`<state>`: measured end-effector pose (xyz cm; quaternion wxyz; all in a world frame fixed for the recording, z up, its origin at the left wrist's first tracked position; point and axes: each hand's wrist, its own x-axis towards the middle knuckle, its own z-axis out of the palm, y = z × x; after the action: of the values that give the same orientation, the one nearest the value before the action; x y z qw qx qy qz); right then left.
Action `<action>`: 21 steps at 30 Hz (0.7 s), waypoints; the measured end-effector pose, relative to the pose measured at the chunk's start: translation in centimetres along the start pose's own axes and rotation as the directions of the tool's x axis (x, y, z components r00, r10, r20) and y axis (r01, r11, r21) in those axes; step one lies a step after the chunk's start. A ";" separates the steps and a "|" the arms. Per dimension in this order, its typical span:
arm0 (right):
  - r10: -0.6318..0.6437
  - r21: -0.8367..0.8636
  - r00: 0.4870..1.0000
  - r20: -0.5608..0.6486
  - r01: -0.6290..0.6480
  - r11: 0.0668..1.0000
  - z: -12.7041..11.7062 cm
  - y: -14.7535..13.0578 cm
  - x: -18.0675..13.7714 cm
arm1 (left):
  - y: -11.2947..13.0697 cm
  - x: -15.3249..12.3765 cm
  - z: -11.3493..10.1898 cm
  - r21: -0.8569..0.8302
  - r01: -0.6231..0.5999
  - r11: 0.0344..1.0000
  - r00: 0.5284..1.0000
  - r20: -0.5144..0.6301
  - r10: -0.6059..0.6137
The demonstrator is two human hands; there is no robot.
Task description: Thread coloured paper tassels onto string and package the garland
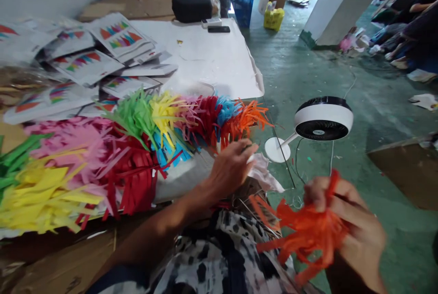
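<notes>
A person's right hand [359, 225], slightly blurred at lower right, grips a bright orange tassel of thin, paper-like strips [304, 230] by its gathered top, the loose ends fanning out leftward above the person's black-and-white patterned clothing [201, 257]. The left hand [232, 161] is at the centre, fingers bent toward the thumb, at the near edge of the work surface; whether it pinches anything cannot be told. Just beyond it, at the right end of a row, lies a frilly orange bunch of strips [248, 118]. Leftward from there the row continues with a light blue bunch [226, 107], a dark red bunch [207, 113], a pink bunch [188, 113], a lemon-yellow bunch [166, 109] and a leaf-green bunch [135, 113]. Nearer the person, at left, a larger heap of yellow strips [41, 193] lies beside pink strips [73, 145] and deep red strips [133, 180].

Behind these, at left, flat white packets printed with colourful pointed shapes [89, 63] overlap in a loose pile. A white sheet [219, 63] covers the surface farther back, with a black oblong case [192, 8] on it. To the right, a round white-and-black fan [323, 120] stands above a green floor [273, 70], between the work surface and a brown cardboard box [407, 170]
</notes>
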<state>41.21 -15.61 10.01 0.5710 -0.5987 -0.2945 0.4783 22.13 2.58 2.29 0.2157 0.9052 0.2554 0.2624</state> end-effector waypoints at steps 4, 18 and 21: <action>0.121 0.164 0.992 0.032 -0.125 0.979 1.4 1.8 -0.1 | 2.4 -3.3 4.3 0.024 -0.095 0.995 0.986 0.139 0.090; 0.137 0.195 0.964 0.227 -0.183 0.964 5.9 4.3 2.6 | 0.8 0.2 2.6 -0.596 0.060 0.801 0.989 -0.072 -0.128; 0.171 0.205 0.954 0.247 -0.224 0.953 7.0 5.0 3.4 | 0.9 -1.5 -0.8 -0.799 0.283 0.531 0.921 0.072 -0.383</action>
<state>35.11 -10.60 5.12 0.5483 -0.4965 -0.2382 0.6294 20.85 1.19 2.83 0.6270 0.6307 0.2911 0.3526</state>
